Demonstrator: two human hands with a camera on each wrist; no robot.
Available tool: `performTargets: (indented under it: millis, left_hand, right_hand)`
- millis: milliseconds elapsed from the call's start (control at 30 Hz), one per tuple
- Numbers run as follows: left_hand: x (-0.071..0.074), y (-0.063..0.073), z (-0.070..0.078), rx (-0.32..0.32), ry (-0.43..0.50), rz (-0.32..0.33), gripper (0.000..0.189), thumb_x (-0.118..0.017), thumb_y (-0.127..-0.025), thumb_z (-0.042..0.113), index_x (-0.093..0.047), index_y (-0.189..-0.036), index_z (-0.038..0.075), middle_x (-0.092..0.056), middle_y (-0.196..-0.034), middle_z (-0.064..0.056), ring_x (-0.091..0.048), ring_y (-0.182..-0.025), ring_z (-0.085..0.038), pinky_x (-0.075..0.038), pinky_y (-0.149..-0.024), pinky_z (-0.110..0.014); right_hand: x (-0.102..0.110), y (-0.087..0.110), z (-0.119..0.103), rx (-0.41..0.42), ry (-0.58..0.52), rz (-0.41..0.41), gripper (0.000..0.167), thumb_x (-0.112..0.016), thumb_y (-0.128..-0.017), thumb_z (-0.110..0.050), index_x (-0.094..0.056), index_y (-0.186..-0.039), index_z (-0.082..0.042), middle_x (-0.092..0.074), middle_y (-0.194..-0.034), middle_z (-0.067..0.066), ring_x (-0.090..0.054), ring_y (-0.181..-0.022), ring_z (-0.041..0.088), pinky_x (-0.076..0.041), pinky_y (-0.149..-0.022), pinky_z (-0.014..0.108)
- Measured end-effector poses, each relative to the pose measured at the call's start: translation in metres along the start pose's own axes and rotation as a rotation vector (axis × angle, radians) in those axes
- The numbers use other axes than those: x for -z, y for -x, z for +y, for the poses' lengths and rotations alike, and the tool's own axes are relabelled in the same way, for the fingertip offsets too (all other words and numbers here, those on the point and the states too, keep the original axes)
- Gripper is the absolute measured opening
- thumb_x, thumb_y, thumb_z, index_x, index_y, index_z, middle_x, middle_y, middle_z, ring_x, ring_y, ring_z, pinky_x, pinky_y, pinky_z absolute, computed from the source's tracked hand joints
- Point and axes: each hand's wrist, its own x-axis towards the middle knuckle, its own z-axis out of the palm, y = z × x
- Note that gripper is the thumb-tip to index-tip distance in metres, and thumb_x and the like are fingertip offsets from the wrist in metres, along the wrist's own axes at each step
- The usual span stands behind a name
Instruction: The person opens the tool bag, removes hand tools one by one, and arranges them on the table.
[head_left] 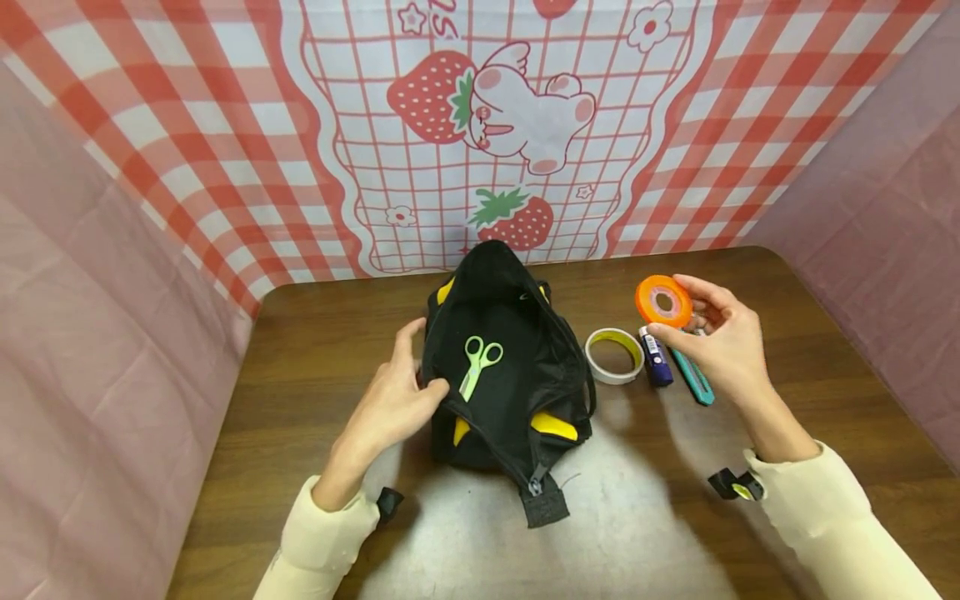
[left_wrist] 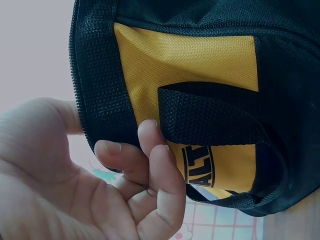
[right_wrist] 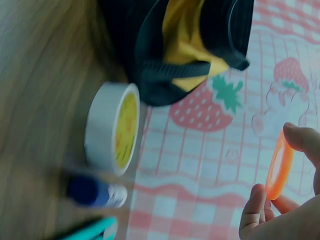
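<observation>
A black tool bag point(head_left: 510, 375) with yellow panels stands unzipped on the table, its mouth facing up. Inside it lies a pair of light green scissors point(head_left: 477, 364). My left hand point(head_left: 393, 396) grips the bag's left rim, thumb over the inside edge and fingers along the outer wall, beside the yellow panel point(left_wrist: 200, 60) and a black strap loop. Held up at the right, an orange tape roll point(head_left: 651, 310) is pinched between thumb and fingers of my right hand point(head_left: 723, 333). In the right wrist view the orange roll point(right_wrist: 281, 170) appears edge-on.
Right of the bag lies a white tape roll point(head_left: 614, 379) with a yellow inner core. Next to it are a dark blue glue stick point(head_left: 657, 358) and a teal box cutter point(head_left: 693, 375), partly under my right hand. A strawberry-print cloth point(head_left: 480, 125) hangs behind the wooden table point(head_left: 300, 375).
</observation>
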Motion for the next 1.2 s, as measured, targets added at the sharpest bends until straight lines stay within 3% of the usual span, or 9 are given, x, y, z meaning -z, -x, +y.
performTargets:
  millis: [467, 700, 1000, 1200]
  left_hand:
    - [0.0, -0.001, -0.001, 0.003, 0.001, 0.004, 0.089, -0.066, -0.097, 0.017, -0.022, -0.173, 0.014, -0.079, -0.102, -0.008, -0.067, -0.081, -0.02, -0.052, -0.083, -0.041]
    - [0.0, -0.002, -0.001, 0.006, 0.014, -0.004, 0.09, -0.066, -0.097, 0.017, -0.021, -0.174, 0.014, -0.078, -0.098, -0.007, -0.065, -0.076, -0.02, -0.051, -0.08, -0.04]
    - [0.0, -0.002, -0.001, 0.006, 0.017, -0.009, 0.089, -0.066, -0.097, 0.017, -0.021, -0.174, 0.015, -0.079, -0.104, -0.009, -0.066, -0.08, -0.02, -0.051, -0.082, -0.04]
    - [0.001, 0.0, -0.001, -0.009, 0.017, 0.001, 0.089, -0.067, -0.096, 0.017, -0.023, -0.173, 0.014, -0.081, -0.113, -0.011, -0.068, -0.085, -0.021, -0.051, -0.083, -0.041]
  right_hand:
    - [0.051, -0.011, 0.037, -0.116, 0.101, 0.16, 0.07, -0.093, -0.08, 0.007, -0.073, -0.145, -0.012, -0.073, -0.101, -0.023, -0.06, -0.068, -0.004, -0.049, -0.063, 0.007]
    - [0.076, -0.018, 0.057, -0.167, 0.234, 0.227, 0.076, -0.095, -0.081, -0.004, -0.068, -0.152, -0.008, -0.057, -0.113, -0.021, -0.058, -0.077, -0.004, -0.046, -0.066, 0.004]
    - [0.101, -0.02, 0.088, -0.232, 0.254, 0.225, 0.077, -0.094, -0.083, -0.006, -0.064, -0.154, -0.005, -0.058, -0.11, -0.026, -0.058, -0.082, -0.008, -0.046, -0.069, 0.003]
    - [0.116, -0.02, 0.106, -0.297, 0.349, 0.204, 0.082, -0.093, -0.088, -0.019, -0.058, -0.16, -0.003, -0.052, -0.108, -0.031, -0.052, -0.089, -0.008, -0.042, -0.075, 0.003]
